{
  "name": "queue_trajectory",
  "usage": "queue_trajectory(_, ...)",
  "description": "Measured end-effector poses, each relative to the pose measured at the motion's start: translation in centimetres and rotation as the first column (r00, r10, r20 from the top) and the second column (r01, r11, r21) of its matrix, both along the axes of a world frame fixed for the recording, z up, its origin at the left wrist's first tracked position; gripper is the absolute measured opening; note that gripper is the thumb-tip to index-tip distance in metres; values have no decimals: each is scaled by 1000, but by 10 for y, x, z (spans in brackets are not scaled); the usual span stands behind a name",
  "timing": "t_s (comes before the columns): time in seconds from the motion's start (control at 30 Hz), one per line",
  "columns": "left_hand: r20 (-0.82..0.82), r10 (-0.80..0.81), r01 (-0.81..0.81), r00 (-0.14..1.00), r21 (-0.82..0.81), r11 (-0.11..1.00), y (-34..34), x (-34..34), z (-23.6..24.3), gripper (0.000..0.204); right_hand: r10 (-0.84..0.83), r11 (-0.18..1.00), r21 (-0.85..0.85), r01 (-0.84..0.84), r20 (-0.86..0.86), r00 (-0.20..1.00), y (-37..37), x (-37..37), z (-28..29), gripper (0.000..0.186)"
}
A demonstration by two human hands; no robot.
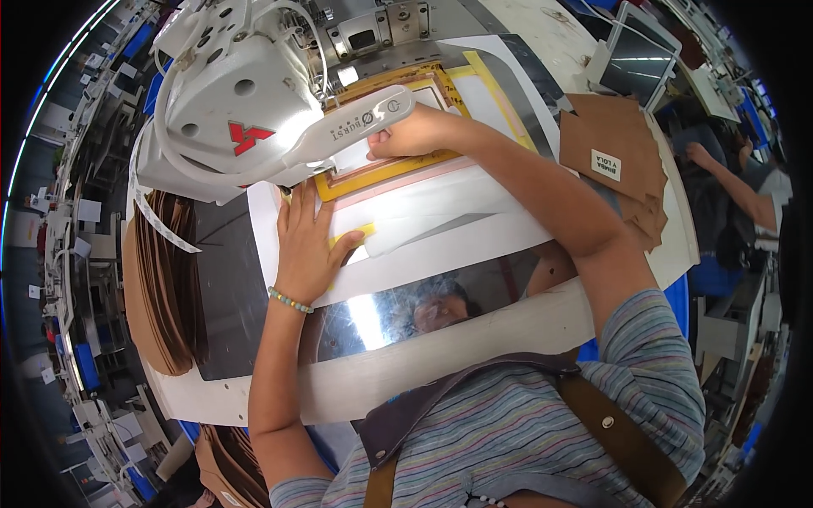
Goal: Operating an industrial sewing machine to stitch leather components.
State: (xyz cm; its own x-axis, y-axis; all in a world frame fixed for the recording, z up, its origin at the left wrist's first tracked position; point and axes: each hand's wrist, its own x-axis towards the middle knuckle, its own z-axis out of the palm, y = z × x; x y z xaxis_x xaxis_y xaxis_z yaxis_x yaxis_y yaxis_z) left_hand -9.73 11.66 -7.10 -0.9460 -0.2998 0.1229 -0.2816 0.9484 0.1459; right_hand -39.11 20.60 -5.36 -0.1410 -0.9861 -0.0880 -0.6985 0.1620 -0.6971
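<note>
My left hand (305, 233) lies flat, fingers stretched, on a white sheet (470, 245) beside the near left corner of a yellow-edged frame (398, 175). A short yellow strip (356, 235) sits by its thumb. My right hand (419, 134) is over the frame, its fingers curled together at the white piece (351, 157) inside. The white lamp arm (339, 131) hides part of this hand, and I cannot make out what its fingertips hold. The white sewing machine head (229, 93) stands close to the frame's left side.
A stack of brown pieces (161, 288) stands on the table's left. More brown pieces (605, 140) with a white label are fanned out at the right, near a screen (635, 55). A shiny metal plate (406, 317) lies along the front. Another person's arm (728, 182) shows far right.
</note>
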Motion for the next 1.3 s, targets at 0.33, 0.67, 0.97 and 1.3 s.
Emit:
queue_trajectory(0.33, -36, 10, -11, 999, -4, 1000, 3, -1, 0, 78, 65, 998, 24, -65, -12, 998, 0, -10, 12, 21)
queue_trajectory(0.67, -87, 8, -11, 996, -40, 999, -3, -1, -10, 76, 46, 993, 110, -36, -85, 995, 46, -71, 45, 11)
queue_trajectory(0.97, -72, 2, -8, 997, -82, 997, -2, -1, -6, 69, 49, 992, 122, -23, -211, 976, 64, -55, 41, 6)
queue_trajectory(1.3, -57, 1, -5, 998, -77, 997, -5, -3, -7, 70, 64, 968, 252, 13, -297, 953, 59, -48, 46, 12)
